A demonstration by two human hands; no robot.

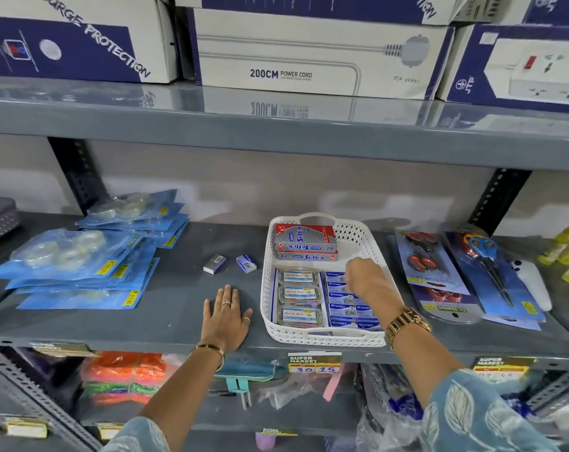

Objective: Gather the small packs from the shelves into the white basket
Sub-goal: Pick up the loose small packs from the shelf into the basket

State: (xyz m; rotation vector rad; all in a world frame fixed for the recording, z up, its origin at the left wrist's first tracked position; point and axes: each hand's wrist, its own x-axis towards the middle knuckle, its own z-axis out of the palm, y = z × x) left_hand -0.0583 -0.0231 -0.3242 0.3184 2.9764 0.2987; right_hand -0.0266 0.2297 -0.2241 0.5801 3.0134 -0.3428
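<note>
The white basket [369, 234] stands on the grey middle shelf [178, 301]. It holds red Softek boxes [304, 241] at the back, clear tubs [298, 296] and rows of small blue packs [341, 303] at the front. My right hand [366, 277] hovers inside the basket over the blue packs, fingers curled; whether it holds a pack is hidden. My left hand [227, 316] lies flat and open on the shelf left of the basket. Two small packs lie loose on the shelf: a grey one [215, 264] and a blue one [246, 263].
Blue tape packs [81, 269] are stacked at the left. Carded scissors [433, 272] lie right of the basket, yellow items [566, 252] beyond them. Power-cord boxes [309, 57] fill the upper shelf. The lower shelf holds orange packs [126, 373] and bags.
</note>
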